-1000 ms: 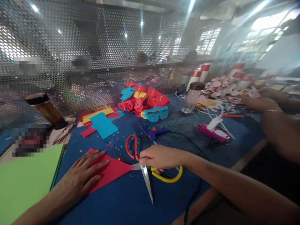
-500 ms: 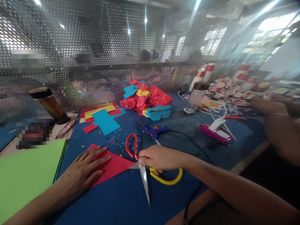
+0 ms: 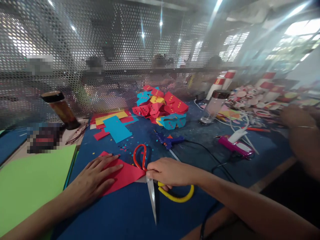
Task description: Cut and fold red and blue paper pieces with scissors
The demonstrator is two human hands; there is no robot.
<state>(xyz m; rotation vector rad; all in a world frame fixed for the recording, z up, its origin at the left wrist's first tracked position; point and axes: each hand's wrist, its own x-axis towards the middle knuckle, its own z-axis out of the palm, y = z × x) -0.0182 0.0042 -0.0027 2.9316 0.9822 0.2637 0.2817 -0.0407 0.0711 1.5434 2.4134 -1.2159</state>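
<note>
Fingers spread, my left hand [image 3: 100,175] lies flat on a folded-looking piece of red paper [image 3: 126,178], which narrows to a point at the right. My right hand [image 3: 170,171] is closed around the middle of a pair of scissors [image 3: 151,195] near their pivot, with thumb and forefinger close to the paper's tip. The scissors are spread wide, with one red and one yellow handle loop. One blade points toward me; the other lies along the paper's lower edge, partly hidden. What else the right fingertips pinch, if anything, is hidden.
A blue glue gun [image 3: 172,141] with a cord and a purple one [image 3: 236,146] lie beyond my hands. Behind are cut papers [image 3: 117,129], a paper heap [image 3: 160,106] and two jars [image 3: 215,106] [image 3: 61,110]. Green sheets [image 3: 32,180] are left. Another person's arm [image 3: 300,133] reaches in right.
The whole view has shifted slightly, so background things sit further right. My hands stay almost where they were on the paper and the scissors.
</note>
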